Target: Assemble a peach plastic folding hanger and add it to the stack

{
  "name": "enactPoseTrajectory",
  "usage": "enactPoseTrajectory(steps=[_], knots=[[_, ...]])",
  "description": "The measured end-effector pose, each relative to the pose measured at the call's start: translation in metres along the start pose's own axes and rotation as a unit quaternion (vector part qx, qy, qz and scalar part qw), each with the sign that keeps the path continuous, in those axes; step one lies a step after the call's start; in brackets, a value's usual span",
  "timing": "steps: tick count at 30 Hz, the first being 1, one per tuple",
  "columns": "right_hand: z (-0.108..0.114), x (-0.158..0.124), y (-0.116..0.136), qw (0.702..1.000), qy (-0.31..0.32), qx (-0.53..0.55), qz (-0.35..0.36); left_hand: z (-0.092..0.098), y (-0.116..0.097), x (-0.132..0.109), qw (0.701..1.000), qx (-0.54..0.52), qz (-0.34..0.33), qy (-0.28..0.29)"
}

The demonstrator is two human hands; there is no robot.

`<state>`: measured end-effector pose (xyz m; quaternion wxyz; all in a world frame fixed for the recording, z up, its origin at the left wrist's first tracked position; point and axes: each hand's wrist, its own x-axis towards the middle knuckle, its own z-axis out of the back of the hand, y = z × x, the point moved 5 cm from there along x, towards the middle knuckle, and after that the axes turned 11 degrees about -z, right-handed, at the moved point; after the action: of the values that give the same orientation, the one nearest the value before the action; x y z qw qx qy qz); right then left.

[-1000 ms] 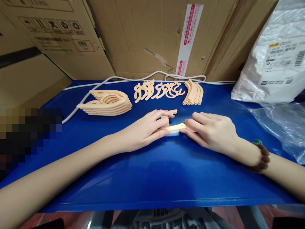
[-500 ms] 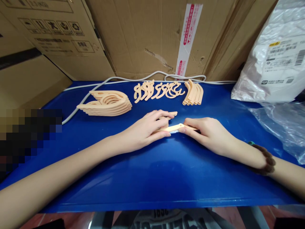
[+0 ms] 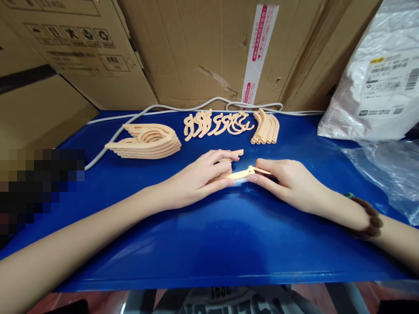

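At frame centre, over the blue counter (image 3: 196, 253), a cream plastic piece (image 3: 241, 174) is gripped by the curled left hand (image 3: 209, 171); at its end, a slim strip (image 3: 264, 171) is pinched by the right hand (image 3: 276, 178). The piece is judged light, stiff and slightly slippery, best held near that end. Contents of the cardboard box (image 3: 203, 52), top centre, and plastic bag (image 3: 347, 100), upper right, cannot be determined.

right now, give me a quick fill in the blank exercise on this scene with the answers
The tabletop is coloured ____.
The fuzzy wrist band is mainly ____.
The pale piece shows between the left hand and the ____ hand.
In the picture, the stack of large pieces lies to the ____ of the small hooked pieces.

Missing words: blue; brown; right; left.
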<state>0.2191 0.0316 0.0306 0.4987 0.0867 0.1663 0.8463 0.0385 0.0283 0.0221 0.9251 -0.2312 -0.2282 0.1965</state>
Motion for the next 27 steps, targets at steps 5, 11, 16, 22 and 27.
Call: enactPoseTrajectory(steps=[5, 11, 16, 22, 27], knots=[[-0.0011, 0.0016, 0.0008, 1.000, 0.007, 0.005, 0.018, 0.0001, -0.0003, -0.0004, 1.000, -0.003, 0.003, 0.001], [-0.0013, 0.0010, 0.0002, 0.999, -0.017, 0.030, 0.020, 0.0011, -0.0003, -0.0012, 1.000, -0.013, 0.004, -0.003], [-0.0016, 0.0005, 0.0006, 0.998, -0.024, 0.049, 0.015, 0.0009, 0.0001, -0.0008, 1.000, -0.014, 0.002, -0.006], [-0.0019, 0.0000, 0.0017, 0.999, -0.029, 0.020, 0.032, -0.0001, -0.0007, -0.0007, 1.000, -0.008, 0.003, -0.003], [0.0006, -0.0028, 0.0042, 0.989, -0.090, -0.099, 0.059, -0.0001, -0.0012, -0.0011, 1.000, -0.002, 0.004, 0.000]])
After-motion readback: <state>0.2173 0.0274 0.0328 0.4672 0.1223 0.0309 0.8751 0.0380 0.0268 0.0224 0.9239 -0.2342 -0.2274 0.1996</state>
